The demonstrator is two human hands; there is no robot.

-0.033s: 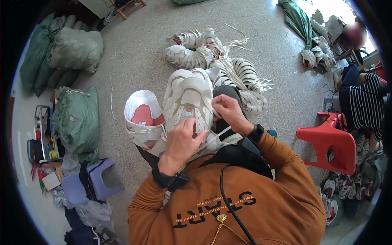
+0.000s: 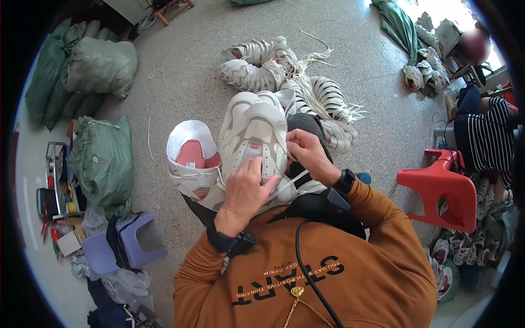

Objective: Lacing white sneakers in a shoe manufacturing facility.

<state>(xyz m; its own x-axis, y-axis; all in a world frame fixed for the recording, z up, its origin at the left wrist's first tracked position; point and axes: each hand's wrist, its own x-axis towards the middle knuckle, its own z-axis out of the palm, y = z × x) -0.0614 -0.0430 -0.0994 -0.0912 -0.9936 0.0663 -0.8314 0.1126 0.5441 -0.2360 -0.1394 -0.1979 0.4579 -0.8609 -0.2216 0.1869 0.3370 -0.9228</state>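
A cream sneaker upper (image 2: 246, 117) lies in front of my body, toe pointing away. My left hand (image 2: 246, 188) rests on its near part, fingertips at the eyelets beside the tongue and thumb held apart, gripping the upper. At the sneaker's right side my right hand (image 2: 311, 156) is closed in a pinch. A white shoelace (image 2: 294, 179) runs from the eyelets toward this hand; its end at the fingertips is hidden. Left of the sneaker stands a white shoe upper (image 2: 188, 134) with a red lining, its opening turned up.
Bundles of laced shoe uppers (image 2: 257, 76) lie on the floor ahead. Green sacks (image 2: 101, 158) and a purple stool (image 2: 126, 243) are at the left. On the right are a red stool (image 2: 440, 188), more shoes (image 2: 465, 249) and a seated person in stripes (image 2: 486, 136).
My right hand has shifted very slightly right and toward me, and the sneaker's toe has tilted a little right. My left hand keeps its place on the eyelets.
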